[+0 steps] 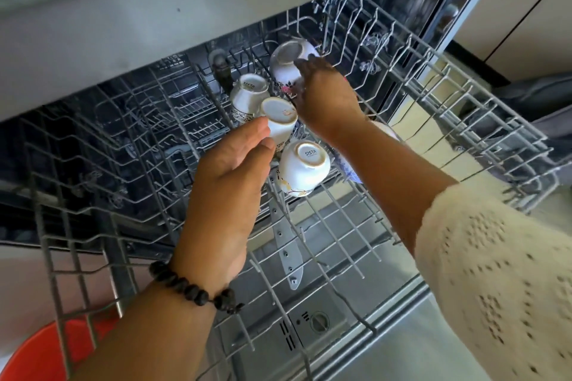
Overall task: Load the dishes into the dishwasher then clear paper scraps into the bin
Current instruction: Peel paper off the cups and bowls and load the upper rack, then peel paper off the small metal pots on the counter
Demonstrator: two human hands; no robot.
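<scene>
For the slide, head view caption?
Both hands setting upturned cups in the dishwasher rack.

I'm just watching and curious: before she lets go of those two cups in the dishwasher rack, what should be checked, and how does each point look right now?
1. Rack pulled out far enough to reach: ok.
2. Left hand holds its small cup bottom up: ok.
3. Right hand has a hold on the far cup: cannot tell, the fingers hide the contact.
4. The two cups already placed, the back one and the near one, sit bottom up: ok.
5. Small cup seated between the prongs: cannot tell.
6. Free rack space left on the near side: ok.
</scene>
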